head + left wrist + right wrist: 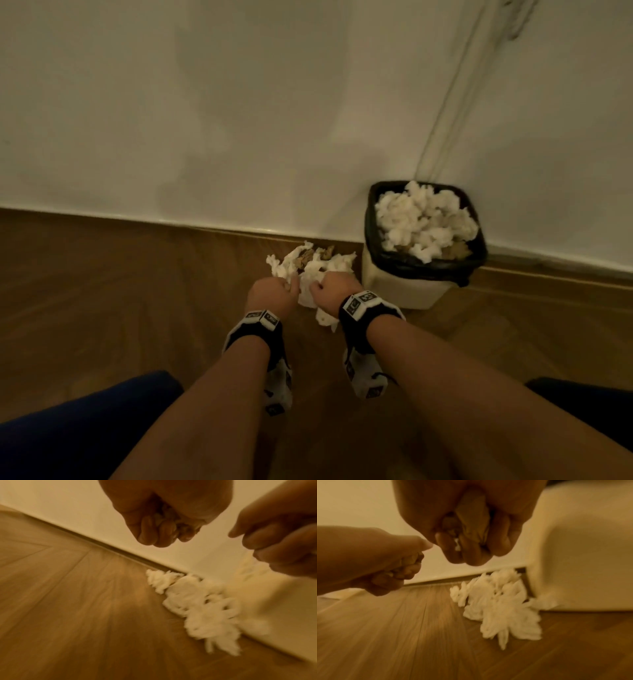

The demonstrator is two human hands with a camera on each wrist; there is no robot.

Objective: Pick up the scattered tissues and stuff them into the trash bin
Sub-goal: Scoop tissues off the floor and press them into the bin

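Crumpled paper is clenched in the left hand point(272, 291) and in the right hand point(334, 287). The scattered tissues point(310, 265) lie just beyond, at 12 o'clock; the trash bin point(400, 287) stands at 2 o'clock, heaped full.

Beneath both hands the floor point(137, 308) is wood-grain plank with a soft sheen. The tissues point(318, 265) ahead of the hands are crumpled white paper, soft and fluffy. Right of the right hand point(330, 289), the trash bin point(394, 287) looks like smooth matt cream plastic, lined with a glossy black plastic bag point(371, 219). The wall point(239, 102) is matt painted.
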